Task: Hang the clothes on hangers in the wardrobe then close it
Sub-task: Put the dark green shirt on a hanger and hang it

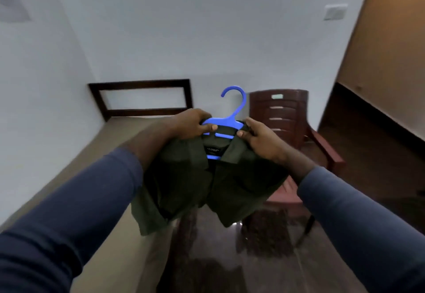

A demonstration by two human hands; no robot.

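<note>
Holding up: head view, and the dark green shirt [207,184] is out in front of the person, draped on the blue hanger [220,121] and hanging free of the floor.
Left hand: the left hand [193,123] has its fingers curled over the hanger's left shoulder, thumb pressing cloth onto plastic, a closed, firm hold.
Right hand: the right hand [259,139] has thumb and fingers pinching the collar and the hanger's right shoulder together.
Hook: up, free, nothing on it; blue crossbars show through the open neck.
Shirt handling: soft, light and floppy, by the look of it. It should sag wherever it isn't carried and could slide off smooth plastic if the shoulders aren't seated. The front hangs open, the hem loose.
Where to take hold: my call is the stiff neck just under the hook, one hand; cloth alone gives no control.
Chair: the dark red chair [280,108] stands at the far right, just behind the right hand; the hem hangs before its seat, touching or not I cannot tell.
Bed: the tan mattress [110,154] runs along the left, with the dark wooden frame [140,84] at the far wall.
Wall switch: the wall switch [335,11] sits high at the far right.
Brown panel: the brown panel [391,51] fills the right edge; door or wardrobe, cannot tell.
In the way: likely the chair's arm, a snag for that loose hem on any turn right.
</note>
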